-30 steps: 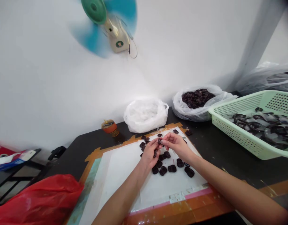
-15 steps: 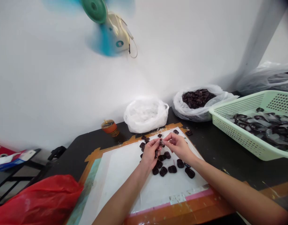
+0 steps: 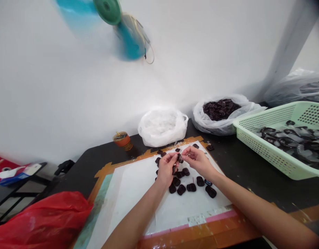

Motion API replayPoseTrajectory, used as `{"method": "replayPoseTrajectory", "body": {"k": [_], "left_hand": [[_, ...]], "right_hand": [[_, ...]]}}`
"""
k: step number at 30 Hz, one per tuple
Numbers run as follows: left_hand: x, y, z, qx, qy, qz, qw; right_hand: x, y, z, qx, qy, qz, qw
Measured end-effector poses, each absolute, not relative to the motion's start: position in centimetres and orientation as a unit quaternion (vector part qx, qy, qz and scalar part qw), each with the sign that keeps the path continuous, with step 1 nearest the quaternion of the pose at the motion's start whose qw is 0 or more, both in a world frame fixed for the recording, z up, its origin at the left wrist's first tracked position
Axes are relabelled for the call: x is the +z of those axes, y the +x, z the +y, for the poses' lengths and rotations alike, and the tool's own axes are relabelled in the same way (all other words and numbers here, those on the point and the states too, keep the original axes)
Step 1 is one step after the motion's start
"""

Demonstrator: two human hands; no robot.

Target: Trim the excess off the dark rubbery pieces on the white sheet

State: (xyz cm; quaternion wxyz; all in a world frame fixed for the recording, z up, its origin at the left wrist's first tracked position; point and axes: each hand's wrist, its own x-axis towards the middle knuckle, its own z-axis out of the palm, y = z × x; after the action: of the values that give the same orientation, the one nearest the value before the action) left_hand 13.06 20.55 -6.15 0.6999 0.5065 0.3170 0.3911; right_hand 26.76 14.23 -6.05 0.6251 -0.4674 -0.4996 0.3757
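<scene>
My left hand [image 3: 166,168] is closed around a small glossy dark-brown piece [image 3: 179,158], held up between thumb and fingers. A second dark piece [image 3: 174,169] shows lower down against the same hand's fingers. From the other side, my right hand [image 3: 197,159] pinches close to the held piece's edge; whatever sits between its fingertips is too small to make out. Below and around both hands, several similar rounded dark pieces [image 3: 181,189] lie scattered over a white sheet [image 3: 133,186].
A white plastic bag of pale bits [image 3: 163,129] stands behind the sheet, beside an orange-brown jar [image 3: 122,140]. Farther right are a bag of dark pieces [image 3: 221,129] and a green basket [image 3: 273,155]. A red bag [image 3: 45,221] lies left. A fan [image 3: 107,10] hangs above.
The hands stay together over the sheet, and the held dark piece looks slightly turned between the fingers. The whole view has shifted a little.
</scene>
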Motion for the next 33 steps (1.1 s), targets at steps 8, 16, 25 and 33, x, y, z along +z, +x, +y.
{"method": "replayPoseTrajectory", "body": {"k": [8, 16, 25, 33], "left_hand": [[-5.72, 13.18, 20.17, 0.398, 0.509, 0.312, 0.696], [-5.92, 13.11, 20.44, 0.410, 0.499, 0.313, 0.696], [-5.94, 13.03, 20.35, 0.430, 0.533, 0.321, 0.655], [-6.02, 13.09, 20.09, 0.430, 0.548, 0.320, 0.642]], "right_hand": [[-5.92, 26.75, 14.03, 0.470, -0.438, -0.435, 0.631], [-6.54, 26.92, 14.17, 0.470, -0.399, -0.440, 0.653], [-5.92, 26.66, 14.10, 0.420, -0.467, -0.446, 0.638], [-5.89, 26.69, 14.00, 0.412, -0.454, -0.461, 0.642]]}}
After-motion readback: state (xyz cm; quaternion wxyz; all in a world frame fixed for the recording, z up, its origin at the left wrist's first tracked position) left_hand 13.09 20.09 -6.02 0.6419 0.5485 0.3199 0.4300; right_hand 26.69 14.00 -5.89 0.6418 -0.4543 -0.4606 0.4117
